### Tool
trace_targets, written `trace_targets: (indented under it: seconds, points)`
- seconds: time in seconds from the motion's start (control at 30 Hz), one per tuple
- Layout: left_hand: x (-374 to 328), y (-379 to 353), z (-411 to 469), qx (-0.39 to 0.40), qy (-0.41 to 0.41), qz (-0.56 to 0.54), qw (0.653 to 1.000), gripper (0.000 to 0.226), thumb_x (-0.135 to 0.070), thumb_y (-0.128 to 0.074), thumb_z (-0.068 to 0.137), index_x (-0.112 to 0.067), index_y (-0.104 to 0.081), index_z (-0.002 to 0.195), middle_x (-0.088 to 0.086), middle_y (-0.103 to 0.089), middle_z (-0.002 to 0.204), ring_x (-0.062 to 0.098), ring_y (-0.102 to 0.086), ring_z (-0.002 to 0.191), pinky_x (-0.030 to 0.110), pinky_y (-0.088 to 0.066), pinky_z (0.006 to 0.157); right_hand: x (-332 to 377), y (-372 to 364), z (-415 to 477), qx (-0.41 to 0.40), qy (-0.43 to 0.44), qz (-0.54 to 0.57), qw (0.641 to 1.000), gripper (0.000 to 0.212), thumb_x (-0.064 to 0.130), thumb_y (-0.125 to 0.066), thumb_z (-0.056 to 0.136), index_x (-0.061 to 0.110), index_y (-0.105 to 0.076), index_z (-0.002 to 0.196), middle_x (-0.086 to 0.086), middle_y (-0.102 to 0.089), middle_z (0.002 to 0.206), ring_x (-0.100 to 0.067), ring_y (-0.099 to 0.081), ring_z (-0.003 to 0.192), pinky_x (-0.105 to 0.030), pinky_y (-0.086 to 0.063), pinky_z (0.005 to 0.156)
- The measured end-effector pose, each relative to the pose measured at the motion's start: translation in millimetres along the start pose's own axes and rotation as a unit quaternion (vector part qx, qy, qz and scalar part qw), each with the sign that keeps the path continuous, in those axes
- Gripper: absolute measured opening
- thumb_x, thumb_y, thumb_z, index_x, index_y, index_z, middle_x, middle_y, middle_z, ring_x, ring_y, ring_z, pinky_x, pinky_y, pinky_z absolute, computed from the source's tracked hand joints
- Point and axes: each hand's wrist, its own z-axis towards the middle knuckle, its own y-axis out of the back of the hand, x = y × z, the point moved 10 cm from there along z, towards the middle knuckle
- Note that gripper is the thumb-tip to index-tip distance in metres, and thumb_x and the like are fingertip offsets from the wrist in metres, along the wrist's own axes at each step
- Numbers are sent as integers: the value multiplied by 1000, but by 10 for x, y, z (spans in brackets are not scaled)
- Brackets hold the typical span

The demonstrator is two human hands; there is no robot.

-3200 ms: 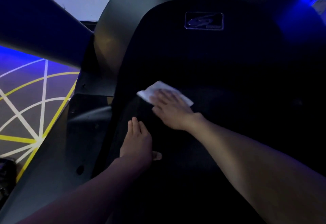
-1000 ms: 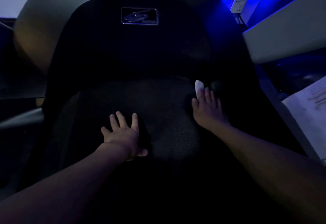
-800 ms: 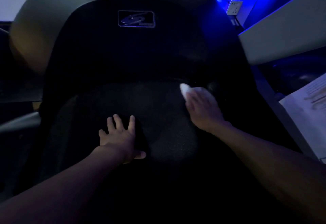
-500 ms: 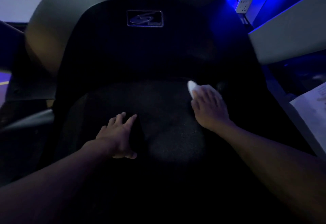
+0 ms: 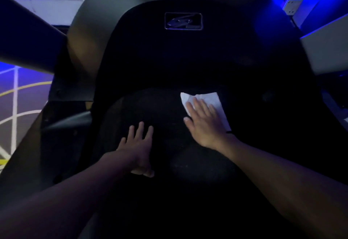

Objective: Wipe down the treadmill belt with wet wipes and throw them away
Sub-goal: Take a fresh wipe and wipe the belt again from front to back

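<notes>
1. White wet wipe (image 5: pixel 211 97) lies flat under the right hand (image 5: pixel 204 123), whose straight fingers press it onto the treadmill belt (image 5: pixel 160 110), near the belt's front end.
2. Left hand (image 5: pixel 137 144) rests flat on the belt beside it, fingers spread, holding nothing.
3. Only downward pressure keeps the wipe in place; a quick stroke could bunch it or leave it behind.
4. Leaning on the left hand might let the belt roll, shifting the person's support.
5. Dim light hides the belt's edges, so strips near the motor cover (image 5: pixel 169 56) may get missed.

Very dim scene, blue glow at upper right, wide-angle bending at edges
</notes>
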Motion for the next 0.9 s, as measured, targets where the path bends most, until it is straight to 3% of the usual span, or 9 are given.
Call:
trace_targets:
  seconds: [0.13,0.3,0.47,0.57,0.63,0.73,0.77,0.83,0.9]
  points:
    - [171,27,-104,-48,0,-21,999,134,-44,-83,69,-20,18,153,8,32,157,24,20,148,39,-16,121,-259,60,92,1,-157,38,987,64,51,-10,102,18,2,156,-7,13,163,-22,13,150,-46,6,121]
    - [277,84,-208,-82,97,-11,992,135,-53,-83,64,-5,6,154,21,8,160,39,5,148,44,-17,119,719,-76,141,47,65,44,996,63,52,-8,102,24,10,155,2,22,160,-13,24,146,-40,14,120]
    - [289,64,-264,-84,119,-33,989,131,-51,-84,65,0,1,153,30,3,157,42,3,148,43,-16,119,515,-23,344,11,-80,42,996,64,50,-8,101,18,5,156,-5,15,163,-19,19,149,-43,11,120]
    - [292,56,-258,-83,110,-47,989,131,-49,-83,67,2,1,152,31,6,158,39,6,149,41,-15,119,1210,-119,274,40,87,32,995,64,50,-9,101,20,11,155,-4,19,162,-19,23,147,-43,12,120]
    - [303,29,-258,-77,97,-64,990,129,-48,-82,69,3,2,152,29,11,158,36,10,149,38,-11,120,1265,-108,363,37,118,36,992,62,48,-9,101,23,10,155,-2,17,163,-17,21,148,-43,9,120]
    - [315,16,-299,-74,93,-72,990,123,-46,-81,70,3,-4,152,27,5,159,35,7,149,35,-11,120,1090,-96,569,20,-19,30,999,62,48,-9,101,23,7,155,-3,13,164,-19,18,149,-45,8,120]
    - [303,40,-308,-85,90,-57,991,118,-49,-81,68,4,-14,150,26,-9,156,37,-5,148,35,-18,118,1267,-113,578,26,1,24,999,62,47,-11,102,21,6,156,-4,12,164,-22,16,149,-47,7,120]
    - [270,94,-345,-115,81,-23,990,107,-54,-81,64,1,-32,142,15,-32,139,32,-30,130,34,-34,106,1805,-180,501,62,142,15,988,61,44,-17,103,21,4,156,-4,9,164,-22,16,149,-47,8,120]
    - [233,92,-372,-120,72,-4,990,92,-55,-76,70,-1,-40,136,10,-38,130,26,-36,117,32,-37,97,2007,-180,459,89,233,15,968,58,41,-19,104,24,2,156,1,9,164,-17,17,149,-44,11,119]
